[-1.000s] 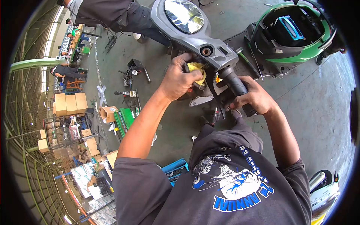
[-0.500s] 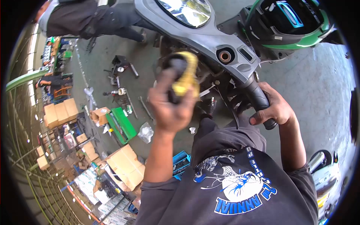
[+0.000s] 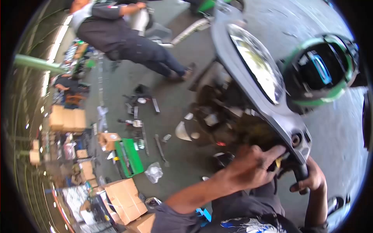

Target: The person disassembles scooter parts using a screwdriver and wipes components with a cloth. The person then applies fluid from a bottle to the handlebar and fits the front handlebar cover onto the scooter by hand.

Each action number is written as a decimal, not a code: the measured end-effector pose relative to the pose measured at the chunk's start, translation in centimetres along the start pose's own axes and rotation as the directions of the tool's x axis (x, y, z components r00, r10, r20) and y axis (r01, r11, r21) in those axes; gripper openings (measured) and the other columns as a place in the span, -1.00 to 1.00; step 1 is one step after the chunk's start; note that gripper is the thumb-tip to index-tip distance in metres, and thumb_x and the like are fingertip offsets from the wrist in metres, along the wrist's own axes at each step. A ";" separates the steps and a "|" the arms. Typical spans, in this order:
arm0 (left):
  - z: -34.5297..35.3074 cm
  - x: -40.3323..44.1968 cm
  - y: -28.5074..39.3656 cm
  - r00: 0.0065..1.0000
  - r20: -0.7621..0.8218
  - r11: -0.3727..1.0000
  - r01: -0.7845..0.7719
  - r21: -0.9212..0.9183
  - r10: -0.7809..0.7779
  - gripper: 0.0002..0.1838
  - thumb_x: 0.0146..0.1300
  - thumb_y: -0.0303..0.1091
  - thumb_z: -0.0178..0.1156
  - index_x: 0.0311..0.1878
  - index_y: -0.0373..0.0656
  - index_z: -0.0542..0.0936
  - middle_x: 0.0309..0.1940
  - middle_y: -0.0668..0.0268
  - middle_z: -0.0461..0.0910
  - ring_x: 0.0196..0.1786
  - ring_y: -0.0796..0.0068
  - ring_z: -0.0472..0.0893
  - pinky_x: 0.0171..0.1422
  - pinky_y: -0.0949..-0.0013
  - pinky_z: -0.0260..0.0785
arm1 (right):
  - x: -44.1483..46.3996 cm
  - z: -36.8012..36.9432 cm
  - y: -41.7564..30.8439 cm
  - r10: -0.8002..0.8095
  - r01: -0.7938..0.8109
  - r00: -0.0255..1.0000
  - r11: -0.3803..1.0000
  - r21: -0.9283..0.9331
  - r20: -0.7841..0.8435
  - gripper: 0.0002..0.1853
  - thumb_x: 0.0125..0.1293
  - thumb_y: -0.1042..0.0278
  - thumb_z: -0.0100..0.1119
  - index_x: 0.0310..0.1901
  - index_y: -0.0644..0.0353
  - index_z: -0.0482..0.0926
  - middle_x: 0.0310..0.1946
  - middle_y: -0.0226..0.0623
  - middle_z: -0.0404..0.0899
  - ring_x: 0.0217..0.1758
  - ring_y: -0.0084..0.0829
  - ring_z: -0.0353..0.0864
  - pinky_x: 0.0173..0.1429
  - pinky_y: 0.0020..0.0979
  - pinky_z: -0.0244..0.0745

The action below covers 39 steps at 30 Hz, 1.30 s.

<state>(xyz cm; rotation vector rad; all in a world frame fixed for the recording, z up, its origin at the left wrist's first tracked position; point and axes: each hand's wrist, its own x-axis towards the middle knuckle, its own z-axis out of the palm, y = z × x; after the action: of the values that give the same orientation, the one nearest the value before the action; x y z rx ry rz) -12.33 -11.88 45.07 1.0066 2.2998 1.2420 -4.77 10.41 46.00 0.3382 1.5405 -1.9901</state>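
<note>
A grey scooter front cover (image 3: 252, 93) with a headlight (image 3: 259, 66) runs diagonally through the right half of the blurred head view. Below its lower end, my right hand (image 3: 314, 176) is wrapped round the black handlebar grip (image 3: 301, 174). My left hand (image 3: 252, 165) is closed beneath the cover, near the round hole (image 3: 296, 140). A bit of yellow cloth (image 3: 278, 162) shows at its fingers. The rest of what this hand holds is hidden.
Another person (image 3: 136, 46) stands at the upper left of the scooter. A green scooter body (image 3: 297, 95) is at the right. On the floor lie tools (image 3: 136, 123), a green toolbox (image 3: 134, 157) and a plastic bag (image 3: 154, 172). Cardboard boxes (image 3: 122, 198) stand lower left.
The view has swung, and the cover now lies further right and steeper. My left hand has gone from in front of the scooter to under the cover. My right hand stays on the grip.
</note>
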 end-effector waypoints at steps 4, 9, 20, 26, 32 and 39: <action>-0.5 -0.9 0.9 0.989 -0.148 0.965 -0.014 -0.260 -0.025 -0.54 0.03 -0.50 0.28 0.06 -0.31 0.48 -0.31 0.10 0.65 -0.23 0.27 0.69 -0.14 0.33 0.49 | 0.7 -2.7 4.1 -0.088 0.089 0.996 0.975 -0.202 0.017 -0.23 -0.53 0.47 0.54 -0.05 0.37 0.55 -0.18 -0.24 0.65 -0.14 -0.36 0.60 0.01 -0.37 0.47; -2.0 -0.8 0.9 0.949 0.073 0.809 0.300 -0.505 -0.307 -0.60 0.04 -0.47 0.26 0.00 -0.33 0.51 -0.28 0.34 0.59 -0.19 0.63 0.52 -0.02 0.44 0.41 | 2.7 -3.3 6.2 -0.194 0.214 0.972 0.963 -0.161 0.130 -0.28 -0.54 0.51 0.55 -0.11 0.38 0.58 -0.25 -0.28 0.64 -0.18 -0.41 0.59 -0.02 -0.38 0.49; 0.2 -3.2 3.0 0.977 -0.174 0.625 0.210 0.752 -0.120 -0.50 0.07 -0.16 0.30 0.14 0.03 0.56 -0.54 0.22 0.62 -0.43 0.29 0.65 -0.21 0.28 0.40 | 1.3 -0.9 0.4 -0.029 0.055 0.987 0.986 -0.160 0.155 -0.49 -0.29 0.68 0.39 -0.16 0.51 0.50 -0.38 -0.14 0.66 -0.43 -0.42 0.68 -0.29 -0.38 0.63; 0.1 -2.3 0.9 0.965 -0.206 0.985 0.171 0.036 -0.161 -0.43 0.05 -0.35 0.32 0.19 -0.27 0.48 -0.22 -0.03 0.64 -0.15 0.16 0.66 0.02 0.27 0.44 | 2.3 -2.3 4.1 -0.147 0.173 0.977 0.970 -0.173 0.153 -0.44 -0.05 0.67 0.24 0.06 0.27 0.33 -0.45 -0.22 0.55 -0.54 -0.37 0.55 -0.56 -0.41 0.45; -1.4 -0.8 2.4 0.952 -0.022 0.888 0.277 -0.368 -0.306 -0.63 0.06 -0.51 0.25 -0.01 -0.32 0.51 -0.22 0.24 0.60 -0.16 0.55 0.54 0.01 0.41 0.40 | 1.7 -1.7 -0.1 0.028 0.068 0.965 0.934 -0.352 0.262 -0.29 -0.13 0.56 0.35 0.14 0.35 0.28 -0.21 -0.06 0.51 -0.24 -0.17 0.58 -0.26 -0.28 0.55; -2.3 -1.2 0.3 0.891 0.061 0.655 0.375 -0.656 -0.449 -0.62 -0.01 -0.46 0.34 -0.07 -0.23 0.53 -0.24 0.36 0.52 -0.15 0.57 0.49 -0.06 0.43 0.38 | 0.9 -0.2 -2.9 -0.040 0.074 0.943 0.993 -0.092 0.329 -0.10 -0.23 0.37 0.45 0.22 0.46 0.24 -0.10 0.02 0.44 -0.01 -0.14 0.46 0.03 -0.20 0.45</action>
<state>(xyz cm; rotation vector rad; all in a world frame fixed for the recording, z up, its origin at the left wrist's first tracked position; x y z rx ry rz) -12.71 -13.97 46.54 0.1456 1.7554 1.7198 -7.18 10.79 47.72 -0.0796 1.4439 -1.8872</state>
